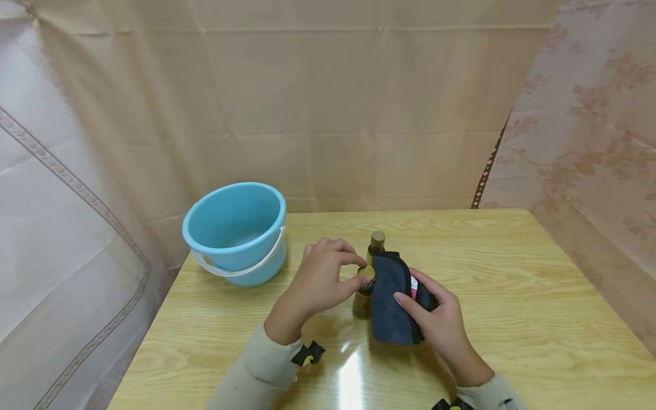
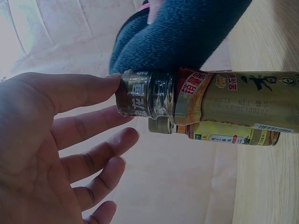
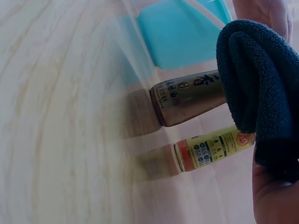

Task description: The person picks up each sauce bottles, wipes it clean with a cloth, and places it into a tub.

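My left hand (image 1: 325, 276) pinches the cap (image 2: 133, 94) of a small oil bottle (image 2: 238, 95) between thumb and forefinger; its other fingers spread free in the left wrist view. This bottle has a gold label with dark characters and stands upright on the table. Just behind it is a second bottle (image 3: 215, 148), with a yellow label and a gold-coloured cap. In my right hand (image 1: 443, 322) I grip a folded dark blue cloth (image 1: 390, 302), thumb across its front. The cloth overlaps both bottles in the head view, and a bit of pink and white shows between its folds.
A light blue bucket (image 1: 263, 269) with a white handle stands at the back left of the wooden table (image 1: 512, 307). Beige curtains (image 1: 343, 102) hang behind the table, with patterned cloth (image 1: 594, 142) at the right side.
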`<action>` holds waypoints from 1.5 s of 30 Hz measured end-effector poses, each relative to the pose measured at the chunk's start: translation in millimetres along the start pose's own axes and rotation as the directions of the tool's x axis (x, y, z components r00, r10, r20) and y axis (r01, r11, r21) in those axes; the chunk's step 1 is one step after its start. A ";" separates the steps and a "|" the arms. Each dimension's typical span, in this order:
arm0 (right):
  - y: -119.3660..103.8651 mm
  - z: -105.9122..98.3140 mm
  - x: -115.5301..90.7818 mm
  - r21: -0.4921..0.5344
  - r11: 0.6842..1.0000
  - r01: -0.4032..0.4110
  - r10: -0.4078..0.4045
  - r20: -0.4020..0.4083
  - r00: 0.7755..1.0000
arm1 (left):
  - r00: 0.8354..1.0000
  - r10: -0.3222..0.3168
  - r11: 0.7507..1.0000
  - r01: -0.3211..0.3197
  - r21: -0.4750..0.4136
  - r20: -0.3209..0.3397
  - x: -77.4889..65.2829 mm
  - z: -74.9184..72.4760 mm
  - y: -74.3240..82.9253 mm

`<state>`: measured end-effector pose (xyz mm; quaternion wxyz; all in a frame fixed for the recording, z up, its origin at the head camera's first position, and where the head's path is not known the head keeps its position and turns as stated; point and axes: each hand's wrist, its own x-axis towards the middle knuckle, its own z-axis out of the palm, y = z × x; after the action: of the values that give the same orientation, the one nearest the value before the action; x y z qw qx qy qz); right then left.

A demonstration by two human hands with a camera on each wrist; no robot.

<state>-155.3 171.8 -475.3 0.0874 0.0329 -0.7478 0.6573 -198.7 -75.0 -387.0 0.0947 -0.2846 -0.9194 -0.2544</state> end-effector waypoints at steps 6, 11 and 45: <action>6.0 -1.2 2.2 -0.054 0.998 -0.014 0.015 0.025 1.000 | 1.000 0.000 1.000 0.000 -0.006 0.007 0.2 -0.4 -0.6; 9.9 -2.1 4.1 -0.068 0.994 -0.082 0.088 0.083 0.993 | 1.000 -0.002 1.000 0.002 0.006 0.012 0.3 0.2 -1.0; 20.4 -6.1 8.5 -0.285 0.948 -0.141 0.183 0.128 0.975 | 0.999 -0.033 0.999 0.034 0.031 -0.011 2.1 0.1 -2.2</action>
<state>-166.5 181.1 -493.1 -0.0211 0.0092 -0.8364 0.5477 -201.7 -75.5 -387.4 0.0997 -0.2663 -0.9273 -0.2433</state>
